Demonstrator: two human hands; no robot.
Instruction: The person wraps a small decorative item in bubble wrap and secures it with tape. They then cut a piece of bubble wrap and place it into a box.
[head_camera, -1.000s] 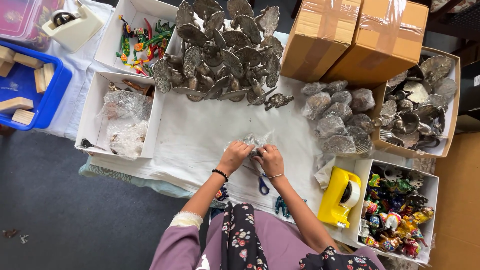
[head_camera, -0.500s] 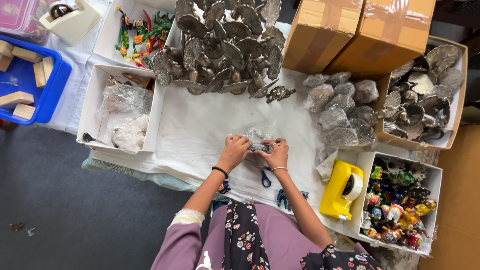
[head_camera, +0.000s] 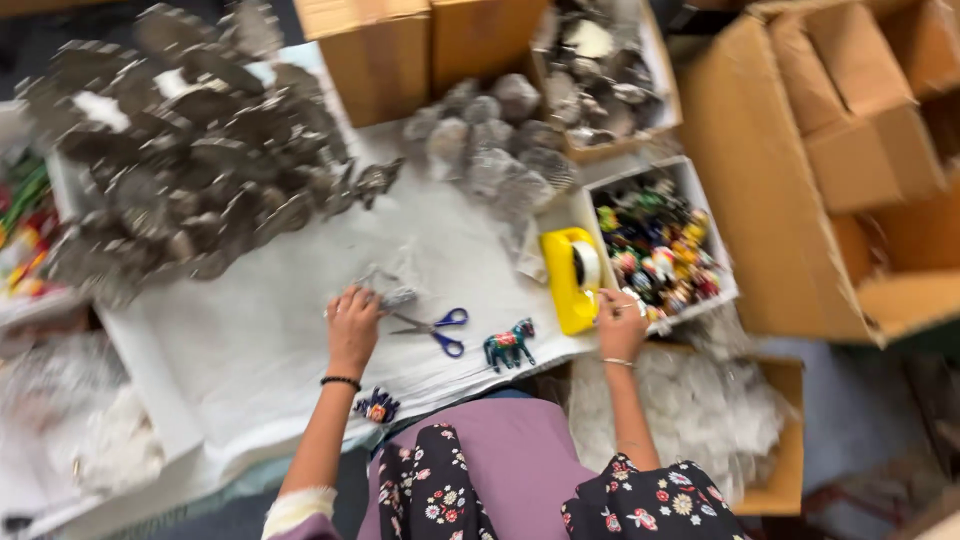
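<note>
My left hand (head_camera: 352, 322) rests on the white cloth (head_camera: 250, 350), its fingertips pinching a small piece wrapped in clear plastic (head_camera: 393, 296). Far to the right, my right hand (head_camera: 620, 318) has its fingers curled at the roll of the yellow tape dispenser (head_camera: 566, 282); blur hides whether it grips any tape. Between the hands lie blue-handled scissors (head_camera: 438, 328) and a small painted horse figurine (head_camera: 509, 343). Another small painted figurine (head_camera: 377, 407) lies near the cloth's front edge, close to my left wrist.
A big heap of grey wrapped pieces (head_camera: 190, 150) fills the back left, with a smaller heap (head_camera: 490, 140) behind the dispenser. A white box of colourful figurines (head_camera: 655, 245) stands right of the dispenser. Cardboard boxes (head_camera: 830, 170) crowd the right and back; plastic bags (head_camera: 700, 410) fill a box below.
My hands were together on the wrapped piece. My right hand has left it and reached right to the tape dispenser; my left stays on the piece. The view swung right.
</note>
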